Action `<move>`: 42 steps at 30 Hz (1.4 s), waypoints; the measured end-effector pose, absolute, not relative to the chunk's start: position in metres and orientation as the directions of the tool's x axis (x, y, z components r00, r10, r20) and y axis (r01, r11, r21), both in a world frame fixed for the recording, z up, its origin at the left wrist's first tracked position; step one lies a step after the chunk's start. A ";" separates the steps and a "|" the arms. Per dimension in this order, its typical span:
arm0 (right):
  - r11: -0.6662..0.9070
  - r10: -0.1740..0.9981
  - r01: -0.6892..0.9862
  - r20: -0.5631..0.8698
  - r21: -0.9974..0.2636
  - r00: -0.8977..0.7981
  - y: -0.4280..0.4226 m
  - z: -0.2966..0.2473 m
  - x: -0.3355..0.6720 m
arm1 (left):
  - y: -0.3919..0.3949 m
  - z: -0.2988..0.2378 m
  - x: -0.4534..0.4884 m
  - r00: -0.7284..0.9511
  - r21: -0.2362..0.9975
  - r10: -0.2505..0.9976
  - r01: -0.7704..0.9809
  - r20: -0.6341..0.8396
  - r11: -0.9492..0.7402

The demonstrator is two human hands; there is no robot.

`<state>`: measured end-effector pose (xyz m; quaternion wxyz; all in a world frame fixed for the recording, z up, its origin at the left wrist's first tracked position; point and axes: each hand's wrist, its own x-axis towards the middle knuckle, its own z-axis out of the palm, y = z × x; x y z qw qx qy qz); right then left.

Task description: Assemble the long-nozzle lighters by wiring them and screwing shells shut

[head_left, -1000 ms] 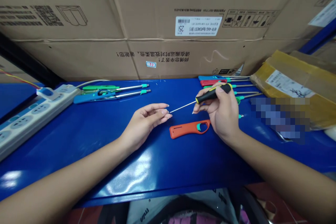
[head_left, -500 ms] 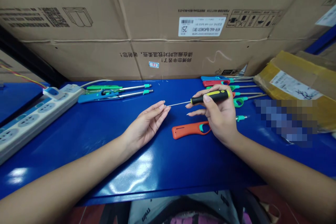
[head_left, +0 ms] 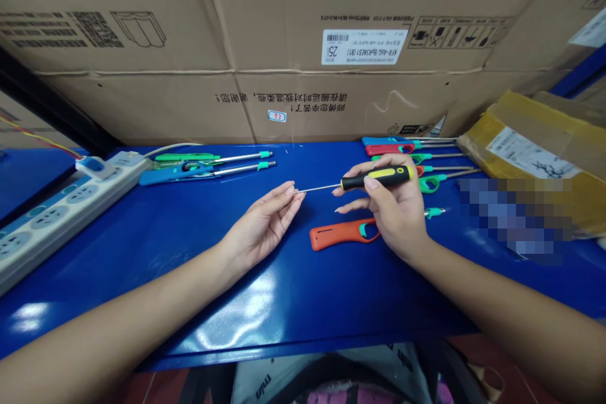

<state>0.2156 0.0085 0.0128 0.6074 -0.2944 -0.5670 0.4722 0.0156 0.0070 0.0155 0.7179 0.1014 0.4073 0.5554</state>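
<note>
My right hand is closed round the black and yellow handle of a screwdriver, its thin shaft pointing left. At the shaft's tip, the thumb and fingers of my left hand are pinched together. Whatever small thing they hold there, perhaps none, is too small to make out. Below the screwdriver an orange gas lighter lies on the blue table, partly hidden behind my right hand. Its metal tube end with a green collar shows to the right of the hand.
Several coloured lighters lie at the back right, beside a yellow-taped cardboard box. A blue lighter and a green lighter lie at the back left, near a white power strip. A large carton stands behind the table.
The screwdriver and both hands have shifted very slightly left. Both grips look the same, and the lighters have stayed in place.
</note>
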 end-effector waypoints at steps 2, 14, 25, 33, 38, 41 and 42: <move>0.378 0.909 -0.233 0.407 -0.896 -0.089 0.008 0.013 0.215 | 0.008 0.015 0.015 0.048 0.596 0.879 -0.717 -0.475 0.361; 0.438 0.876 -0.218 0.468 -0.872 -0.111 0.006 0.017 0.215 | 0.009 0.015 0.016 0.032 0.578 0.877 -0.740 -0.479 0.342; 0.551 0.808 -0.155 0.570 -0.820 -0.145 -0.001 0.014 0.218 | 0.010 0.014 0.015 0.031 0.569 0.858 -0.736 -0.513 0.367; 0.678 0.727 0.029 0.665 -0.734 -0.170 0.001 0.011 0.222 | 0.010 0.016 0.016 0.017 0.568 0.853 -0.739 -0.521 0.362; 0.627 0.779 0.080 0.627 -0.775 -0.032 0.001 0.013 0.220 | 0.010 0.016 0.016 0.007 0.578 0.856 -0.736 -0.516 0.354; 0.610 0.789 0.125 0.615 -0.783 0.003 0.002 0.014 0.220 | 0.010 0.015 0.015 -0.001 0.584 0.856 -0.731 -0.516 0.351; 0.605 0.793 0.122 0.609 -0.787 0.000 0.002 0.015 0.220 | 0.010 0.015 0.015 -0.001 0.592 0.860 -0.725 -0.511 0.351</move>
